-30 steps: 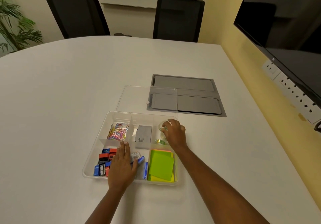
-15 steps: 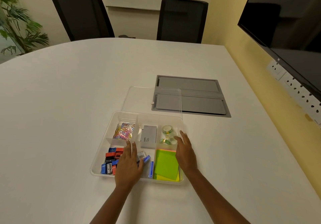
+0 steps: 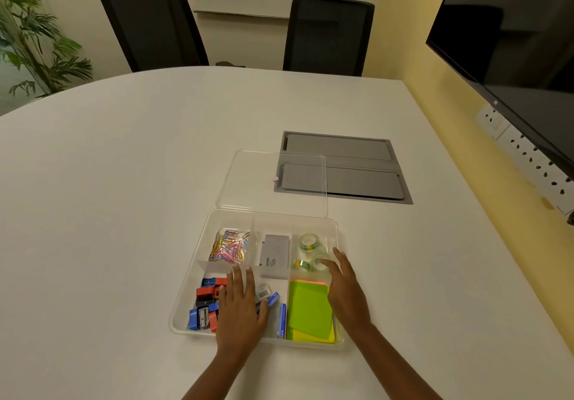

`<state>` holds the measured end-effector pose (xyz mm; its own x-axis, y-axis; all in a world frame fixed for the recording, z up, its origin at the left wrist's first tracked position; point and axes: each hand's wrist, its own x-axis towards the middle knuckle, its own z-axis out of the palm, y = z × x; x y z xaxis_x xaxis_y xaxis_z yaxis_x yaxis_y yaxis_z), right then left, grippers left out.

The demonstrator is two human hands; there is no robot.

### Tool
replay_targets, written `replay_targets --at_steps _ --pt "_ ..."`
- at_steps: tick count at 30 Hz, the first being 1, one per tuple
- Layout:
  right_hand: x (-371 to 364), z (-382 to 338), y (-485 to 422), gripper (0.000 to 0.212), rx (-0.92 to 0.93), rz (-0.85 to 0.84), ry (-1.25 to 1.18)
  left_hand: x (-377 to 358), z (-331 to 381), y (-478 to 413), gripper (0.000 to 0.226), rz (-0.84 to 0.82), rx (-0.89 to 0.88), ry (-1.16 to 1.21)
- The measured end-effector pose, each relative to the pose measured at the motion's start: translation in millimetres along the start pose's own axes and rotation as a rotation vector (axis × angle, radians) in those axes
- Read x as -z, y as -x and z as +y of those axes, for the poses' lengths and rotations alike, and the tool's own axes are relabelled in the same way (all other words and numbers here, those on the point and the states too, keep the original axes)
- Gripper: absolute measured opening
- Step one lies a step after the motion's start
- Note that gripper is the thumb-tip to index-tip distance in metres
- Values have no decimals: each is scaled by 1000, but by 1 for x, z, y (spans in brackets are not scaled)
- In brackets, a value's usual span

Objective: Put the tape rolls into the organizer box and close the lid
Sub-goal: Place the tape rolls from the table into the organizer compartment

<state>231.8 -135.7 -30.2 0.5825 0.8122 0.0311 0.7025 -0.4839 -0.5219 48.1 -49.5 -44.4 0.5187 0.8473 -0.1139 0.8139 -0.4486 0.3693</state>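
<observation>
Table point(image 3: 124, 213): white, rounded, bearing the clear organizer box point(image 3: 186, 300) near the person.
Far-left compartment: coloured paper clips point(image 3: 229, 249); below them, red, blue and black sharpeners point(image 3: 205, 305).
Left hand point(image 3: 240, 309): lies flat over the box's near middle section, fingers spread and straight, gripping nothing.
Middle compartment: a grey box point(image 3: 275, 260).
Lid point(image 3: 273, 182): clear, open, lying flat behind the box and partly over a grey panel point(image 3: 357, 167) set in the table.
Tape rolls point(image 3: 307, 252): in the far-right compartment, beyond the green sticky notes point(image 3: 307, 309).
Right hand point(image 3: 346, 291): above the box's right edge, fingers loosely extended, empty, fingertips near the rolls.
</observation>
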Motion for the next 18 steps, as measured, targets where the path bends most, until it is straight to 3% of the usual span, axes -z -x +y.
replay_targets --at_steps 5,10,14,18 --pt "5 1 -9 40 75 -18 127 21 -8 -3 106 78 -29 29" --pt "13 -9 -43 40 113 -175 304 47 -34 -22 91 104 11 -27" --pt "12 -18 -68 33 102 -293 411 49 -63 -35 99 74 -47 -120" --pt "8 -20 -82 27 112 -292 429 45 -76 -39 113 22 -80 -150"
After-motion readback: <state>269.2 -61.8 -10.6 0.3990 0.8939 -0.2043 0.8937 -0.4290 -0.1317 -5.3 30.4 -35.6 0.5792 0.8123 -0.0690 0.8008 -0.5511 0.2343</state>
